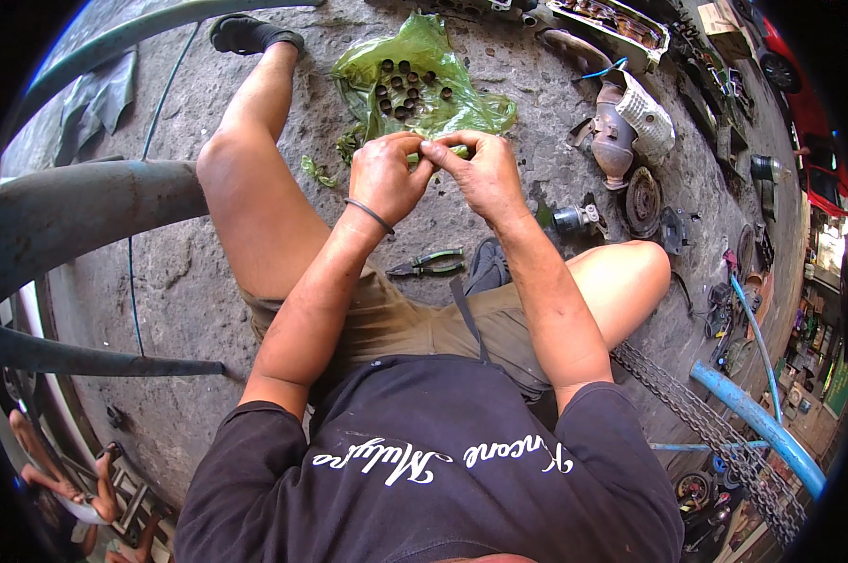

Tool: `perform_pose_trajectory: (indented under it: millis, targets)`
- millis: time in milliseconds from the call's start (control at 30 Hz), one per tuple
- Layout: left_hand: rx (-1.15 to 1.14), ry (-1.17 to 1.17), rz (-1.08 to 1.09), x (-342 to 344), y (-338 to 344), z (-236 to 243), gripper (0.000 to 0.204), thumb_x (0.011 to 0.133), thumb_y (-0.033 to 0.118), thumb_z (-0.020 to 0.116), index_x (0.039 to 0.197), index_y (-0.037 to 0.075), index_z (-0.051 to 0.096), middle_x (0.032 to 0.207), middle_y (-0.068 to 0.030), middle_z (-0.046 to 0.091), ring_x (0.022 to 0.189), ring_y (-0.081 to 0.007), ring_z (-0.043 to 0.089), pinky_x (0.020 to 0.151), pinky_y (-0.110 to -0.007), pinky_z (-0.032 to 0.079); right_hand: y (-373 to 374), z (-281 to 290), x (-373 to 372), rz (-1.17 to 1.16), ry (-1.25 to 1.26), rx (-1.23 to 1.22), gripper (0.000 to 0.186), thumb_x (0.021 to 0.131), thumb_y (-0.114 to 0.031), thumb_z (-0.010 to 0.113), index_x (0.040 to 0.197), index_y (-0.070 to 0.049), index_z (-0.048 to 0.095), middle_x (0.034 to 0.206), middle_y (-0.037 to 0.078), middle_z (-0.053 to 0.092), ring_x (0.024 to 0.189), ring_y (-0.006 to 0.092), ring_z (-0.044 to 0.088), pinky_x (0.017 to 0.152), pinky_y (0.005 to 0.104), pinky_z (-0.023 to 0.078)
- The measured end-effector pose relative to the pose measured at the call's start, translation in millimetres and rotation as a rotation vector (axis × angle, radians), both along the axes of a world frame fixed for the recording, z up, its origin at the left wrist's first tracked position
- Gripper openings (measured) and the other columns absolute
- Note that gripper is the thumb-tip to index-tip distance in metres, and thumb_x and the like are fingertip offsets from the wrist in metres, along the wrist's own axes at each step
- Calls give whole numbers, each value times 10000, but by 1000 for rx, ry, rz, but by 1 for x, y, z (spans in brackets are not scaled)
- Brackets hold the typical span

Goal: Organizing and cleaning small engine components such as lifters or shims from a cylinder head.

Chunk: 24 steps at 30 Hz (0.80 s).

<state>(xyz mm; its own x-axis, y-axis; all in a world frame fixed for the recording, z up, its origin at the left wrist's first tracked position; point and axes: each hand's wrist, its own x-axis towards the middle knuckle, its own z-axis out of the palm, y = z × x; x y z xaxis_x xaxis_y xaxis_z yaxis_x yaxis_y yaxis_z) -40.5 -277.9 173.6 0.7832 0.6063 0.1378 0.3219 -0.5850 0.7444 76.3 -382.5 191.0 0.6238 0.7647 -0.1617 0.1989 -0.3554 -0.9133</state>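
Observation:
My left hand and my right hand meet fingertip to fingertip above the concrete floor, both closed in a pinch. Whatever sits between the fingers is hidden or too small to name. Just beyond them a crumpled green plastic bag lies spread out. On it stand several small dark metal cups, grouped toward its middle. A torn green scrap of plastic rests left of my left hand. Pliers with green and black handles lie on the floor between my legs, below both hands.
To the right lie a rusty exhaust part with a heat shield, a round rusty disc and other engine parts. Blue metal tubes arch in from the left. A chain and a blue bar are lower right. Another person's limbs show lower left.

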Motion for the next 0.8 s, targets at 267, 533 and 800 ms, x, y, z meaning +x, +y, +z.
perform_pose_trajectory:
  millis: [267, 533, 800]
  targets:
    - [-118, 64, 8, 5, 1, -3, 189, 835, 170, 695, 927, 6, 713, 807, -165, 712, 760, -292, 712, 714, -370, 544, -2, -26, 3, -86, 124, 114, 148, 865, -94, 704, 947, 25, 734, 748, 22, 678, 664, 52, 578, 608, 214, 474]
    - [-190, -99, 188, 6, -4, -11, 153, 830, 156, 680, 916, 39, 725, 798, -153, 704, 758, -330, 694, 697, -391, 549, 1, -13, -7, 69, -461, 136, 149, 843, -87, 656, 952, -4, 716, 880, 168, 666, 822, 351, 647, 747, 399, 524]
    - [121, -143, 180, 11, -7, -4, 154, 832, 68, 630, 958, 57, 718, 914, -146, 710, 806, -321, 695, 714, -385, 553, 0, -27, 13, 68, 934, 332, 125, 955, -99, 596, 1000, -5, 665, 769, -40, 576, 629, 29, 460, 580, 194, 391]
